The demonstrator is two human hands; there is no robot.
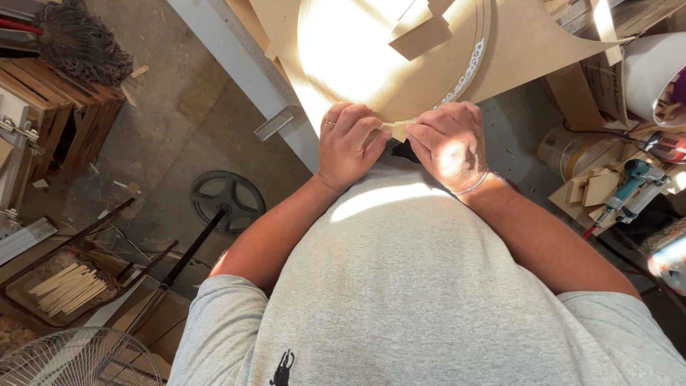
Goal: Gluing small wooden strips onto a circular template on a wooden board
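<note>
A large fibreboard panel with a round cut-out lies on the workbench in front of me. My left hand and my right hand are pressed together at its near edge. Both pinch a small pale wood piece that sits against the panel's rim. A white patterned trim strip curves along the ring. Loose wood blocks rest on the sunlit circle. My left hand wears a ring, my right wrist a chain bracelet.
A metal square hangs at the bench edge. On the floor to the left are a round wheel base, a tray of wood sticks, wooden crates and a fan. A teal power tool and a white bucket stand at the right.
</note>
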